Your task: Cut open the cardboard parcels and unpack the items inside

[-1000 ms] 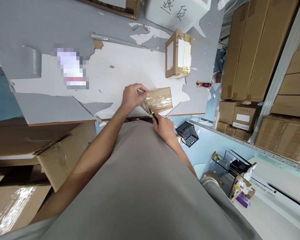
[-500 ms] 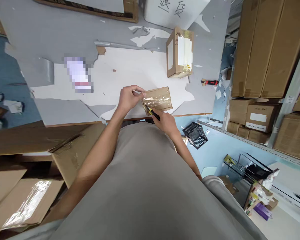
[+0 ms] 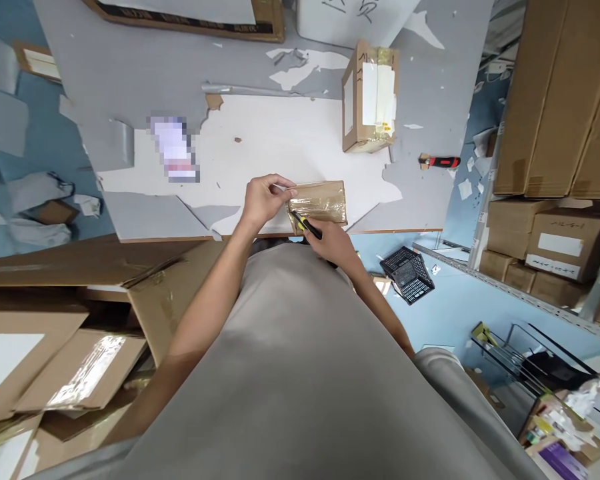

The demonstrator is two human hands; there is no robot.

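Observation:
A small flat cardboard box [image 3: 325, 200], wrapped in shiny clear tape, lies near the front edge of the worktable [image 3: 260, 147]. My left hand [image 3: 265, 203] pinches its left end between thumb and fingers. In my right hand [image 3: 333, 241] is a black-and-yellow utility knife [image 3: 307, 225], its tip at the lower left end of the box. The fingers of the right hand are wrapped round the handle and partly hidden. Whether the blade is through the tape is too small to tell.
Behind stands a taped carton [image 3: 370, 100] with white labels. A red-and-black cutter [image 3: 440, 162] lies right of it, and a blurred-out item [image 3: 175, 148] lies left. A large open carton [image 3: 170, 287] stands at my left; a black crate [image 3: 407, 275] is on the floor at right.
The camera view has shifted, so the surroundings sit further right. The box has turned slightly and looks more level. Both hands keep their holds, with the knife still at its left end.

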